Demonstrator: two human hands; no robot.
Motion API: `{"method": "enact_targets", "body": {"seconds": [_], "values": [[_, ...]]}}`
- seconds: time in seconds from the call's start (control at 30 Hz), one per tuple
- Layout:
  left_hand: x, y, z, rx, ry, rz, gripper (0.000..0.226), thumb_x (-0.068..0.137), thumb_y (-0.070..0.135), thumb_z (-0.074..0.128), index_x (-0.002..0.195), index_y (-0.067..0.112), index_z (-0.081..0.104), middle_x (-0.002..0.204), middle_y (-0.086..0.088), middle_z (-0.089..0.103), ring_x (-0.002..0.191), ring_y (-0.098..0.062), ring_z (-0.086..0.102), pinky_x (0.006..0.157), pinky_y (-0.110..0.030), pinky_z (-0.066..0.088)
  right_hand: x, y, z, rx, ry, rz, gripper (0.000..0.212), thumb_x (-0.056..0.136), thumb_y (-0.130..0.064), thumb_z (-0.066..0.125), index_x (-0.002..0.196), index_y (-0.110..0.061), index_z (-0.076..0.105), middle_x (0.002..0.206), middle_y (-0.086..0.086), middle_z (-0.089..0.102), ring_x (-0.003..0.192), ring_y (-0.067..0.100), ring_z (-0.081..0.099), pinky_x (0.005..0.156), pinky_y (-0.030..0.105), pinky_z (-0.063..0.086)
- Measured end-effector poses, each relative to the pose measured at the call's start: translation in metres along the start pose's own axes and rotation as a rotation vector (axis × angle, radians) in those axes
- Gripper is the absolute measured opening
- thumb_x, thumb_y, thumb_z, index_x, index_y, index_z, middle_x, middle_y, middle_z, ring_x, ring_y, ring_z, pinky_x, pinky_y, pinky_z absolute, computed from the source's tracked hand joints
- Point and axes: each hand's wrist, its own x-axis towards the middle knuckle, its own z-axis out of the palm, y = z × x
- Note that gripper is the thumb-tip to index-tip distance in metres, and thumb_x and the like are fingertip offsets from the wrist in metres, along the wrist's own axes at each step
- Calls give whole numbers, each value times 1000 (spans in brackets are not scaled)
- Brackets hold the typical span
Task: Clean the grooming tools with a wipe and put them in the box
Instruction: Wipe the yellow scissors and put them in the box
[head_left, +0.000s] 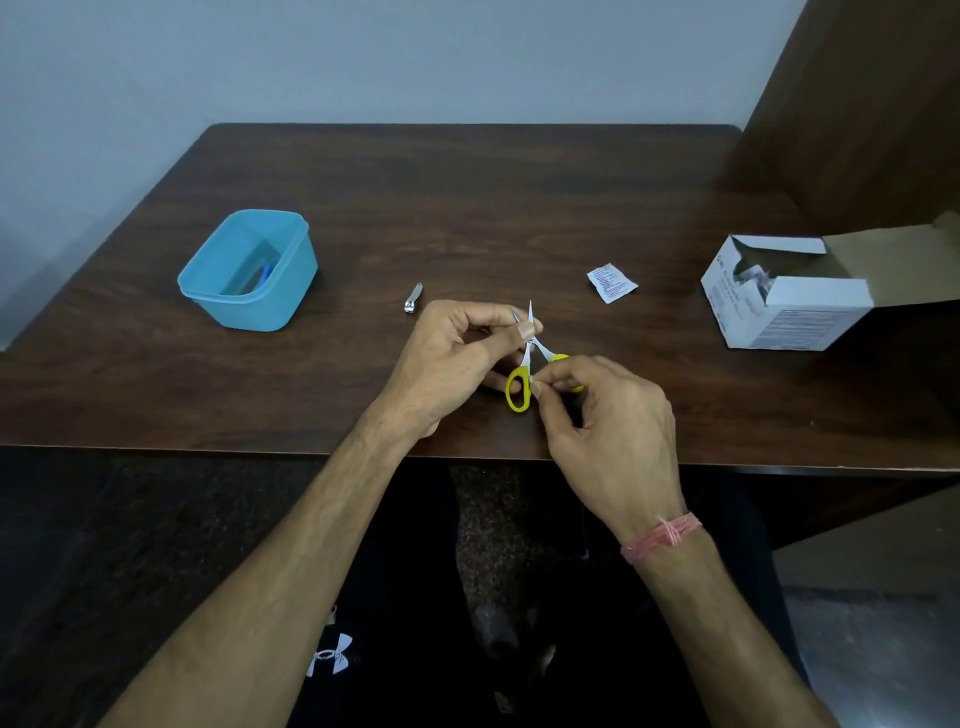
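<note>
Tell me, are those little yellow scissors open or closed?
Open. The scissors have their two blades spread in a V, tips apart, between the left hand and right hand.

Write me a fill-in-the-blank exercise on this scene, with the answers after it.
1. The scissors have handles coloured ____.
2. The nail clipper lies on the table between the scissors and the ____ tub.
3. The left hand pinches the scissors near the ____, while the right hand works by the handles.
4. The cardboard carton at the right stands with its lid ____.

Answers: yellow; blue; blades; open
</note>
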Motion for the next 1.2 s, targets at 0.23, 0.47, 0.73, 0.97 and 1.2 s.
{"method": "enact_targets", "body": {"seconds": [0.23,0.47,0.73,0.97,1.2], "values": [[1,2,-5,-177,107,-44,14,106,13,74,112,5,85,90,-6,74,83,-23,68,64,-32,65,-2,-5,2,101,-47,118,10,95,-24,83,92,-32,78,81,-21,74,63,11,66,64,35,55],[0,4,-9,-335,193,-43,15,108,15,73,113,7,83,95,-7,76,83,-16,72,69,-32,65,3,-30,9,628,-55,401,6,104,-18,78,98,-20,80,90,-3,84,64,13,74,53,29,56],[0,2,-11,-410,231,-42,19,108,20,73,120,9,83,96,-8,73,84,-17,73,75,-33,64,5,-44,10,945,-63,605,10,103,-10,76,108,-1,79,95,12,85,73,17,79,62,24,63],[-2,4,-13,-471,228,-31,17,109,19,70,118,12,83,95,-6,73,79,-15,70,74,-29,62,18,-50,8,1232,-245,820,13,105,-4,68,108,-1,80,102,16,84,75,13,79,66,20,63],[-2,7,-15,-569,216,-48,18,110,17,67,120,11,81,91,-6,70,65,-15,68,66,-26,59,24,-61,6,1559,-343,1035,16,104,8,62,108,8,78,111,19,83,87,17,83,77,21,67]]}}
